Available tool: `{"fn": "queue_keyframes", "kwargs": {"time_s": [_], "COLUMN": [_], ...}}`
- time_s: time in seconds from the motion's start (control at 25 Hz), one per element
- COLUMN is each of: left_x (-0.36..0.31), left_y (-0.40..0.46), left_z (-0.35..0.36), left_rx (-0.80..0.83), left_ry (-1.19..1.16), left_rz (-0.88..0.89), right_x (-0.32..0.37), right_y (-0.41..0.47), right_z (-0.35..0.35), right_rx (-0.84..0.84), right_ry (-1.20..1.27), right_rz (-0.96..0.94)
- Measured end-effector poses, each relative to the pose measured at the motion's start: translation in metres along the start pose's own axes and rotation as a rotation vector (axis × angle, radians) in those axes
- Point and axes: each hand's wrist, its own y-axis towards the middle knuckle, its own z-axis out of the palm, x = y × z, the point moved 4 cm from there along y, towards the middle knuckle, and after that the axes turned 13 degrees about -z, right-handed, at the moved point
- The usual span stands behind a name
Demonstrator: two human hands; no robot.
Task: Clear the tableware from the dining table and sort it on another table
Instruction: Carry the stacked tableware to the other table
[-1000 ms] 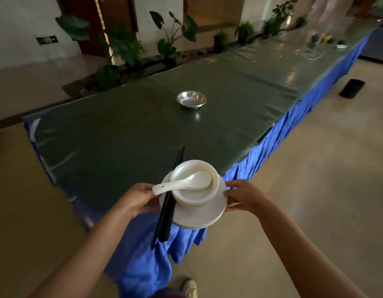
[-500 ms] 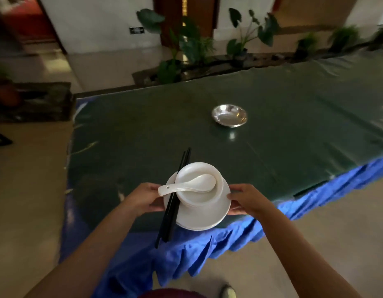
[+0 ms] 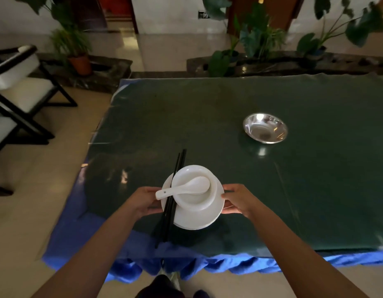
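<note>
I carry a white plate (image 3: 207, 218) with both hands, just above the near part of the dark green table (image 3: 207, 117). A white bowl (image 3: 214, 190) stands on the plate, and a white spoon (image 3: 190, 186) lies in the bowl with its handle pointing left. Black chopsticks (image 3: 171, 203) lie across the plate's left side and stick out front and back. My left hand (image 3: 143, 201) grips the plate's left rim by the spoon handle. My right hand (image 3: 235, 198) grips the right rim. A steel bowl (image 3: 265, 128) sits on the table, far right of the stack.
A blue skirt (image 3: 229, 267) hangs from the table's near edge. A black-framed chair with white cushions (image 3: 16, 87) stands on the floor at left. Potted plants (image 3: 257, 39) line a stone ledge behind the table. My shoes show at the bottom edge.
I have turned and stepped up to the table's long side. The stack now hangs over the tabletop instead of beyond its edge. The steel bowl appears further right.
</note>
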Motion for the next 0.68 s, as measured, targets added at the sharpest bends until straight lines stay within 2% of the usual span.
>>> {"fn": "queue_keyframes", "kwargs": {"time_s": [0.48,0.68], "left_x": [-0.019,-0.019], "left_y": [0.086,0.103], "left_z": [-0.008,-0.004], "left_rx": [0.043,0.030], "left_ry": [0.065,0.124], "left_rz": [-0.109,-0.116], "right_x": [-0.029,-0.041], "right_y": [0.086,0.111], "right_z": [0.009,0.003], "right_rx": [-0.094,-0.042], "right_ry": [-0.016,-0.064], "right_rz": [0.151,0.156]}}
